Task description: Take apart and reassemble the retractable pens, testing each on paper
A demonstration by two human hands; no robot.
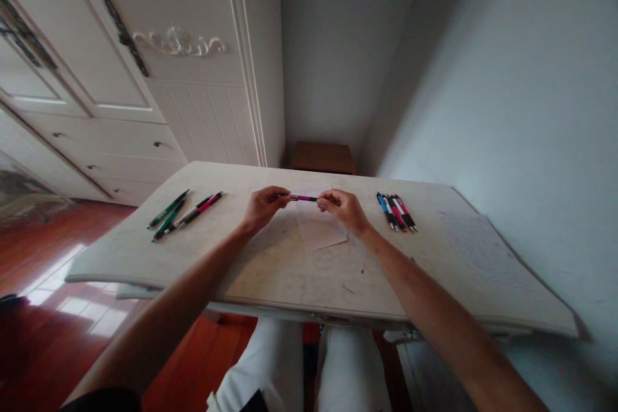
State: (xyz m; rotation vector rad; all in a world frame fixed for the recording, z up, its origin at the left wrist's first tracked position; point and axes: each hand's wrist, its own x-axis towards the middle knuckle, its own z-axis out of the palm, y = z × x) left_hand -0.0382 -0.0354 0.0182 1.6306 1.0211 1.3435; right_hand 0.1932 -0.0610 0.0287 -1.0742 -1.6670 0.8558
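The left hand (pixel 264 207) and right hand (pixel 345 209) were slightly apart, each pinched on one end of a purple pen (pixel 304 198); that two-ended grip probably steadied it level between them, above a paper sheet (pixel 321 232). Loose pens (pixel 181 214) lay left of the hands and a tighter row of pens (pixel 396 212) right, perhaps as separate groups. Which end was the tip was too small to tell.

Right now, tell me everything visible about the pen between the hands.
The pen is slim, apparently plastic, with a magenta barrel and a dark section towards the right. It is roughly level, crosswise, seen against the paper. The left grip pinches one end, the right grip the other, mostly covering both ends.
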